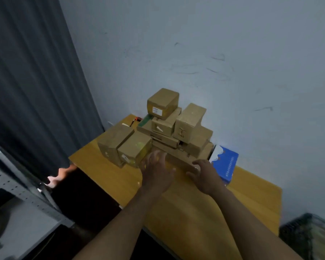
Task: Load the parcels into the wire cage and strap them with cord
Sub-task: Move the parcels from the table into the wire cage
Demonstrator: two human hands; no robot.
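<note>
1. Cardboard, brown, and plenty of it: the parcels [158, 132] sit heaped in a rough pyramid at the far end of the table [251, 199], backed up against the wall [214, 53].
2. Front and bottom of the heap is a low flat parcel [178, 159], and both hands are right at it.
3. Left hand [156, 173] is over its near left part, palm down, fingers spread wide and straight, though motion blur smears them.
4. Right hand [206, 177] is at the near right end, thumb above and bent fingers below the edge; I cannot tell whether it actually grips.
5. Both forearms are bare and stretch forward from the lower edge, roughly parallel.
6. Up top, one parcel with a white label [163, 102] crowns the stack.
7. Just beside the right hand lies a blue box [227, 166], touching the heap's right side.
8. The tabletop is yellow wood.
9. A grey curtain [36, 81] hangs on the left, with perforated metal shelving [17, 190] below it.
10. Down in the right corner stands a dark wire cage [308, 235], blurred and well apart from the parcels.
</note>
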